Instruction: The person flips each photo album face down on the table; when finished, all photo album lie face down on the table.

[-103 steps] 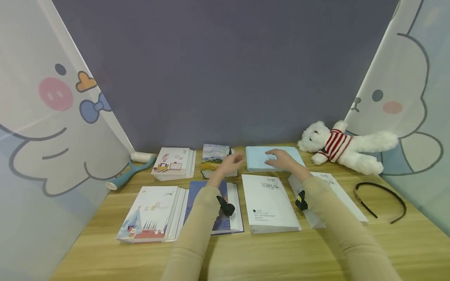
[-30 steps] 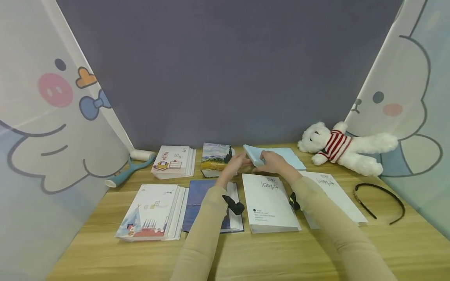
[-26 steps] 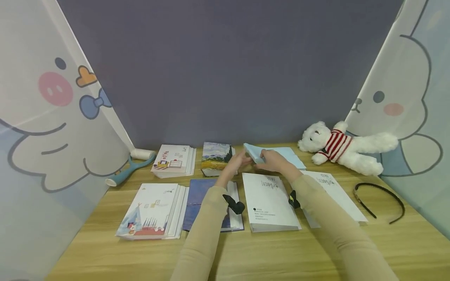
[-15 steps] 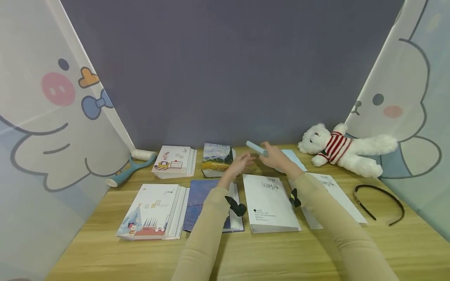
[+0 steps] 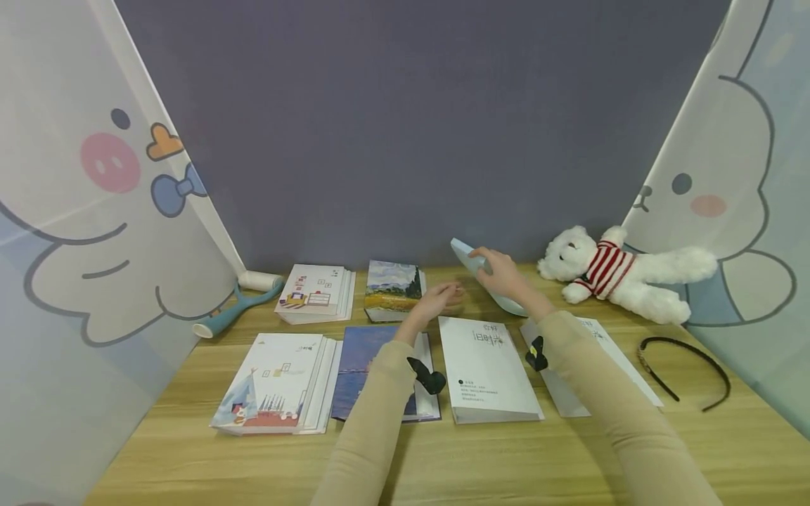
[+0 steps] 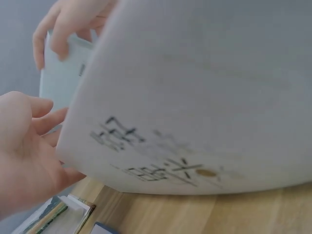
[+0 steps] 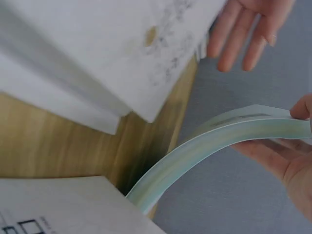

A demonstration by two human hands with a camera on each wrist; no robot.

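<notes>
Right hand (image 5: 506,275) grips the pale blue book (image 5: 476,266) by its upper edge, thumb on one face and fingers curled round the other; the book is raised at the back of the table (image 5: 506,457), tilted, its lower end down near the tabletop, and in the right wrist view it bows into a curve. My left hand (image 5: 439,299) hangs just beside it, fingers spread and relaxed, holding nothing, above the gap between the landscape-cover book (image 5: 392,287) and the white book (image 5: 487,365). Dark blue book (image 5: 363,358) lies under my left forearm; a second white book (image 5: 601,355) lies under my right. Two illustrated stacks sit to the left: far one (image 5: 315,292), near one (image 5: 275,383). Toy bear (image 5: 616,270) in a striped jumper lies at back right, black headband (image 5: 686,365) near it, lint roller (image 5: 237,303) at back left.
</notes>
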